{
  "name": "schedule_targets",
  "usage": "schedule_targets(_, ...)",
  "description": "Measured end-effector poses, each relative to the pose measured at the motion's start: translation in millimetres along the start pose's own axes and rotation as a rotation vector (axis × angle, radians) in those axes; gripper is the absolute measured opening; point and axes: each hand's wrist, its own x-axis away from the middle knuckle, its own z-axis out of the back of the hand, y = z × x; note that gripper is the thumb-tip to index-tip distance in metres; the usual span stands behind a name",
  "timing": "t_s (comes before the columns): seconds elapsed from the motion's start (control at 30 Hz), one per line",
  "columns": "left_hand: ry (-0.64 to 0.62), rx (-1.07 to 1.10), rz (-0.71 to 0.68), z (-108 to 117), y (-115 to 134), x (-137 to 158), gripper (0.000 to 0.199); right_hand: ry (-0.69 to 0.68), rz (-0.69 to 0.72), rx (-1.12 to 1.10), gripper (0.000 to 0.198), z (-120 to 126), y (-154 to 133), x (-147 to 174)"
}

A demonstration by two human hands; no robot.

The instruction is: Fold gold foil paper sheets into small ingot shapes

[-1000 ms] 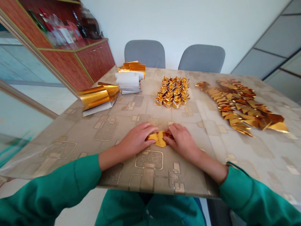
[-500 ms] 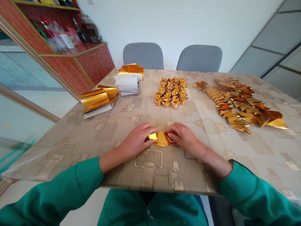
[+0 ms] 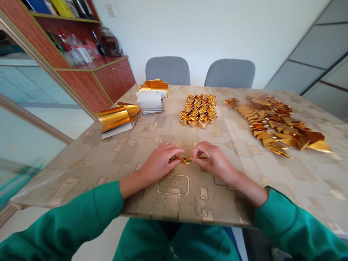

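Note:
A small piece of gold foil paper (image 3: 186, 160), folded narrow, is held just above the front of the table between both hands. My left hand (image 3: 162, 159) pinches its left end between thumb and fingers. At the other end, my right hand (image 3: 211, 158) grips the paper with thumb and curled fingertips. The fingers cover both ends of the fold, so only its middle shows clearly. Beyond the hands stand rows of finished-looking gold paper ingots (image 3: 198, 110), packed close together.
Flat folded gold papers (image 3: 282, 123) lie overlapping on the right. To the left are curled gold sheets (image 3: 114, 119) and a stack of white-backed paper (image 3: 149, 100). Two grey chairs (image 3: 168, 70) stand behind the patterned tablecloth (image 3: 174, 183); a wooden cabinet (image 3: 114, 81) is at the back left.
The gold paper between my hands has gone from a wider, bowed shape to a narrow strip. Both hands keep nearly the same place, and the camera view has tilted up slightly.

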Motion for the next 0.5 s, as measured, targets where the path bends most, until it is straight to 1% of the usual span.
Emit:
schedule_targets(0.03,0.043,-0.024,-0.02,2,2,-2,0.012,0.018,0.081,0.049,0.013,5,-2,0)
schedule_targets(0.07,0.083,-0.059,-0.044,3,3,-4,0.01,0.027,0.149,0.098,0.014,9,-4,0)
schedule_targets(0.1,0.114,-0.103,-0.074,3,5,-6,0.013,0.021,0.202,0.138,0.016,13,-4,0)
schedule_targets(0.17,0.126,-0.202,-0.144,0,6,-9,0.022,-0.024,0.27,0.211,0.019,18,-2,3)
schedule_targets(0.23,0.074,-0.278,-0.214,-6,6,-10,0.027,-0.102,0.306,0.272,0.022,17,4,8)
schedule_targets(0.3,-0.011,-0.301,-0.262,-11,6,-10,0.028,-0.182,0.321,0.296,0.023,12,11,13)
schedule_targets(0.37,-0.099,-0.254,-0.289,-12,5,-9,0.026,-0.247,0.311,0.277,0.021,8,16,17)
schedule_targets(0.43,-0.173,-0.164,-0.315,-8,3,-6,0.02,-0.296,0.293,0.241,0.017,7,20,17)
schedule_targets(0.5,-0.213,-0.099,-0.343,-2,2,-1,0.015,-0.338,0.292,0.209,0.016,9,21,16)
